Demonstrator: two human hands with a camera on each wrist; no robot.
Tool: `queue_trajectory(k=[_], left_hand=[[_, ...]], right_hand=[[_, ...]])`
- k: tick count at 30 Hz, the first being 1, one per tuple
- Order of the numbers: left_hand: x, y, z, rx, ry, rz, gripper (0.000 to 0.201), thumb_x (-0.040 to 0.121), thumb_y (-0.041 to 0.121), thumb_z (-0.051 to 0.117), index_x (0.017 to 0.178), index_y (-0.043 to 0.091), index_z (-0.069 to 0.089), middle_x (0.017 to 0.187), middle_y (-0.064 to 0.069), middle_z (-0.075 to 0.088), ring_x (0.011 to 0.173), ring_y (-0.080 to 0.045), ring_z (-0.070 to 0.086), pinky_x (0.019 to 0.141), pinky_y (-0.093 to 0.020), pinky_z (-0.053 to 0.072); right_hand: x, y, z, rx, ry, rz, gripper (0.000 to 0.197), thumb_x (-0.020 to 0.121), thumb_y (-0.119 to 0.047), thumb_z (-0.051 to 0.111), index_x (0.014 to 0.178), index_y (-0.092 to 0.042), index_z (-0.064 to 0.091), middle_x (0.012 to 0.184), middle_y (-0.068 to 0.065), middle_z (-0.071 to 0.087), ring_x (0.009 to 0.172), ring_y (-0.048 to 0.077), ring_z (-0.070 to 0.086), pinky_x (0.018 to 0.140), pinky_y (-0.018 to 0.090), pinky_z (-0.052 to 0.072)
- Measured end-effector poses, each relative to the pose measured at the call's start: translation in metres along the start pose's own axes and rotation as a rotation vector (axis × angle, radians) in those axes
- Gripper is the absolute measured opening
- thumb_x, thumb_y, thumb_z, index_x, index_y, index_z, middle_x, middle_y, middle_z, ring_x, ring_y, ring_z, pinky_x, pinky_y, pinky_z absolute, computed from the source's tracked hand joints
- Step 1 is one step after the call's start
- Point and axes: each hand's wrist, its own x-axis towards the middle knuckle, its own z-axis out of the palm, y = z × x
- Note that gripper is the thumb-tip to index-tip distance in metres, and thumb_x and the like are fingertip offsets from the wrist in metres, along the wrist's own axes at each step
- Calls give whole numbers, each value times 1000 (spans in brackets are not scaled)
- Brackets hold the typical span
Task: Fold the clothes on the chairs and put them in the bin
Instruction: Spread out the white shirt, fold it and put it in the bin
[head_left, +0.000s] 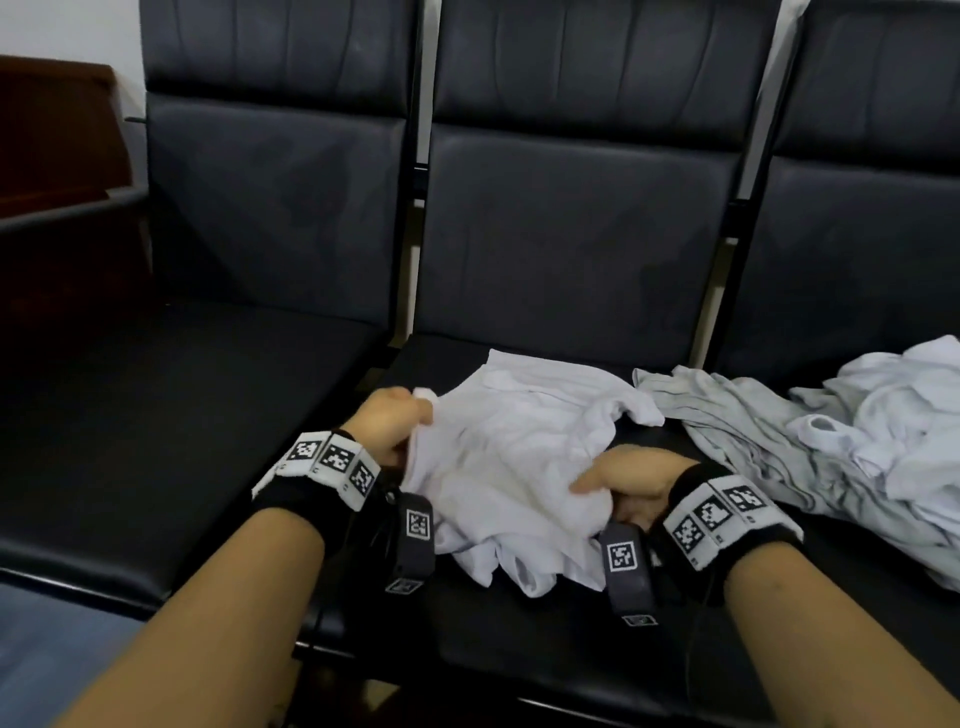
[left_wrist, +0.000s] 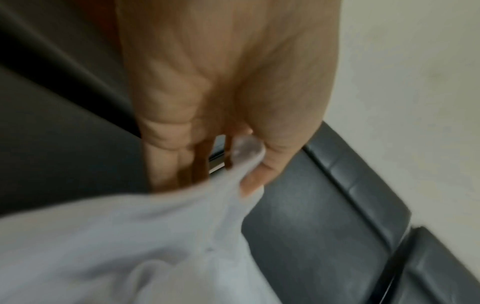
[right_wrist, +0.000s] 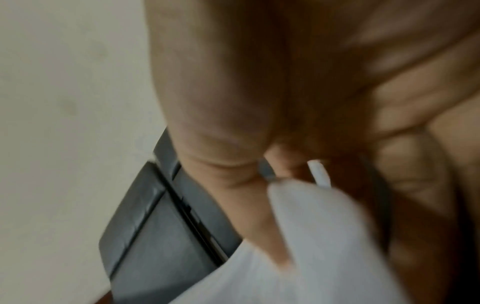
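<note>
A crumpled white garment (head_left: 514, 467) lies on the seat of the middle black chair (head_left: 519, 623). My left hand (head_left: 395, 421) pinches its left edge, cloth bunched between thumb and fingers. The left wrist view shows that white fabric (left_wrist: 155, 236) caught between my thumb and curled fingers (left_wrist: 259, 160). My right hand (head_left: 628, 483) grips the garment's right side with the thumb on top. In the blurred right wrist view the white cloth (right_wrist: 311, 246) runs under my thumb (right_wrist: 265, 226). No bin is in view.
A heap of pale grey and white clothes (head_left: 831, 441) spreads over the right chair seat and onto the middle one. The left chair seat (head_left: 171, 431) is bare. A dark wooden piece of furniture (head_left: 57, 135) stands at far left, past the armrest.
</note>
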Motion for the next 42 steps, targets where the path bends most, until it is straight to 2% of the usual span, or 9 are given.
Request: queue_trajectory(k=[5, 9, 13, 17, 21, 27, 32, 36, 42], left_hand=[[-21, 22, -21, 77, 272, 92, 53, 102, 33, 41, 136, -7, 30, 128, -20, 51, 115, -33, 54, 98, -41, 45], [-38, 37, -41, -16, 205, 50, 61, 96, 45, 53, 127, -8, 49, 109, -20, 65, 97, -31, 65, 81, -34, 52], [-61, 51, -50, -388, -103, 99, 42, 89, 28, 67, 117, -4, 63, 104, -17, 71, 93, -25, 71, 77, -34, 57], [-77, 68, -52, -552, 41, 361, 23, 99, 23, 53, 114, 10, 63, 109, -9, 70, 98, -20, 68, 75, -31, 54], [-85, 90, -58, -584, 91, 406, 19, 102, 23, 45, 106, 19, 63, 105, -5, 69, 93, -16, 68, 72, -29, 54], [-97, 141, -64, -536, -37, 367, 22, 94, 29, 61, 104, 9, 62, 99, -10, 69, 86, -19, 69, 70, -31, 56], [-93, 181, -82, -517, 40, 313, 31, 75, 0, 77, 103, -6, 66, 100, -20, 70, 85, -28, 70, 71, -35, 58], [-65, 212, -95, -582, 119, 383, 18, 86, 2, 66, 104, 2, 63, 97, -15, 67, 87, -26, 65, 79, -37, 54], [-8, 217, -84, -476, 281, 453, 8, 90, 3, 46, 94, 3, 54, 84, -11, 46, 71, -21, 49, 55, -27, 40]], right_hand=[[-35, -10, -14, 682, 151, -238, 27, 106, -16, 36, 99, 1, 55, 79, 17, 68, 67, 26, 67, 45, 31, 56], [-75, -27, -22, 776, 141, -336, 46, 103, -37, 38, 117, 3, 56, 71, 12, 60, 59, 21, 60, 43, 18, 49], [-96, -19, -30, 905, -142, -499, 45, 90, -29, 59, 124, 1, 55, 105, 17, 68, 94, 28, 70, 75, 39, 59], [-109, -25, -26, 777, -43, -736, 49, 97, -6, 46, 140, -28, 45, 87, -3, 67, 67, 13, 65, 56, 36, 54], [-121, -38, -25, 574, 57, -717, 41, 99, -21, 51, 127, -51, 45, 126, -8, 63, 111, 27, 61, 81, 67, 49], [-137, -81, -43, 712, 152, -620, 95, 77, 0, 76, 148, -32, 22, 132, 12, 55, 102, 32, 68, 83, 54, 56], [-172, -125, -75, 749, 84, -725, 28, 75, -4, 68, 101, -2, 57, 98, 21, 62, 85, 32, 68, 78, 40, 57], [-180, -154, -105, 835, 108, -777, 38, 70, -5, 65, 108, 3, 61, 102, 21, 67, 92, 34, 68, 82, 40, 58], [-130, -169, -116, 923, 181, -625, 35, 84, 5, 53, 116, 10, 63, 116, 25, 65, 103, 38, 67, 95, 47, 51]])
